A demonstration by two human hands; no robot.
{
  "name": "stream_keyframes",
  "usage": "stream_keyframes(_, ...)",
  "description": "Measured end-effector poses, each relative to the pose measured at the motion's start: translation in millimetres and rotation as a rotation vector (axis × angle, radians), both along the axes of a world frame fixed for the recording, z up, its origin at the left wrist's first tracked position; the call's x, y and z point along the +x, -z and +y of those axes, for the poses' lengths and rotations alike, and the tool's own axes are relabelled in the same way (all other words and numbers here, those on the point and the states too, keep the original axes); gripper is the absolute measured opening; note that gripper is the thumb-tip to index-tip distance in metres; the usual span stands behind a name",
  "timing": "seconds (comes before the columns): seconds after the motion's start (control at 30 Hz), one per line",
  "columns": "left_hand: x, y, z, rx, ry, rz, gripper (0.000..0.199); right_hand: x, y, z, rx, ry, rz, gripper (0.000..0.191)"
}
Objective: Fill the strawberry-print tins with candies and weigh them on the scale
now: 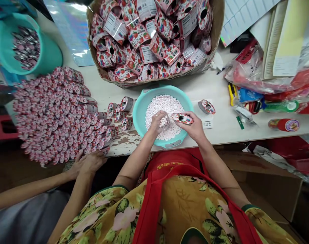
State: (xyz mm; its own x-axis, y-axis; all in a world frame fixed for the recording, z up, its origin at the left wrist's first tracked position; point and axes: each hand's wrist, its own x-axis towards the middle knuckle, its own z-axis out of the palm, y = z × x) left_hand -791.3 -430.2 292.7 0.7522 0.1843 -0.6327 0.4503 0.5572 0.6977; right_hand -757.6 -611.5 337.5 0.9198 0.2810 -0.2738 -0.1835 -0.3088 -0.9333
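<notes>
Over a turquoise basin (137, 118) filled with small pale pink candies (167, 101), my left hand (156, 122) is closed around a small handful of these candies. Just to its right, my right hand (194, 126) grips a strawberry-printed candy container (186, 119) with a dark round hole in its top, held above the candies. A container (206, 106) of the same kind stands on a small pale box or scale right of the basin. Several more printed containers (127, 103) stand close to the basin's left side.
Behind the basin is a cardboard box (154, 81) heaped with printed containers. Packed rows of containers (57, 115) cover the table's left side, near a turquoise bucket (49, 51) of metallic pieces. A co-worker's hands (90, 162) rest by these rows. Plastic bags (266, 81) and papers lie right.
</notes>
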Motion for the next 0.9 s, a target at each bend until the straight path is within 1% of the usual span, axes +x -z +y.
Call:
stream_keyframes(0.03, 0.5, -12.3, 3.9, -0.027, -0.022, -0.052, 0.026, -4.0, 3.2, 4.9, -0.027, -0.026, -0.019, 0.040)
stream_keyframes(0.1, 2.2, -35.3, 4.1, -0.057, -0.058, -0.160, 0.025, -10.3, 8.2, 16.3, -0.071, -0.092, -0.071, 0.034)
stream_keyframes(0.17, 4.8, -50.3, -2.6, -0.054, -0.131, -0.262, 0.026, -14.9, 12.4, 28.7, -0.109, -0.154, -0.115, 0.031)
stream_keyframes(0.2, 6.3, -54.0, -6.8, -0.044, -0.172, -0.299, 0.027, -16.6, 14.2, 34.6, -0.133, -0.171, -0.128, 0.030)
stream_keyframes(0.27, 9.8, -54.7, -13.8, -0.005, -0.251, -0.329, 0.030, -18.8, 17.1, 44.3, -0.185, -0.174, -0.143, 0.029)
stream_keyframes(0.33, 13.3, -50.4, -17.0, 0.047, -0.328, -0.321, 0.035, -19.5, 18.7, 50.5, -0.202, -0.160, -0.157, 0.031)
stream_keyframes(0.43, 17.9, -44.1, -17.1, 0.099, -0.392, -0.320, 0.039, -19.5, 17.6, 54.7, -0.205, -0.156, -0.175, 0.035)
stream_keyframes(0.6, 24.4, -40.5, -18.1, 0.206, -0.358, -0.276, 0.043, -18.0, 7.2, 58.6, -0.321, -0.158, -0.167, 0.032)
stream_keyframes(0.73, 32.2, -38.3, -18.5, 0.311, -0.377, -0.225, 0.045, -15.3, -3.1, 58.9, -0.383, -0.149, -0.156, 0.035)
stream_keyframes(0.8, 35.6, -38.4, -18.3, 0.311, -0.377, -0.221, 0.046, -13.6, -6.6, 58.5, -0.402, -0.135, -0.158, 0.034)
stream_keyframes(0.9, 38.1, -40.2, -18.6, 0.268, -0.363, -0.249, 0.046, -10.5, -9.2, 58.7, -0.427, -0.132, -0.157, 0.033)
